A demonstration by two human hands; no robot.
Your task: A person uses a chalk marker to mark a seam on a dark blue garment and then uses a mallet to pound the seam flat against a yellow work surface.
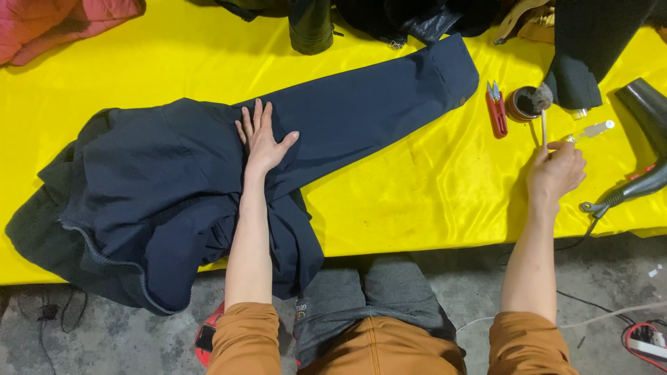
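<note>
While spread flat on the jacket, left hand pins the sleeve, fingers apart, long axis running up-right across the yellow desk. Right hand, fingers pinched on the brush, tip over the jar just beyond. Jar contents hard to make out; jacket's lower edge hanging off, partly hidden.

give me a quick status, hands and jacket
Left hand flat on navy jacket. Right hand holds brush at small pot. Red snips beside pot.
</note>
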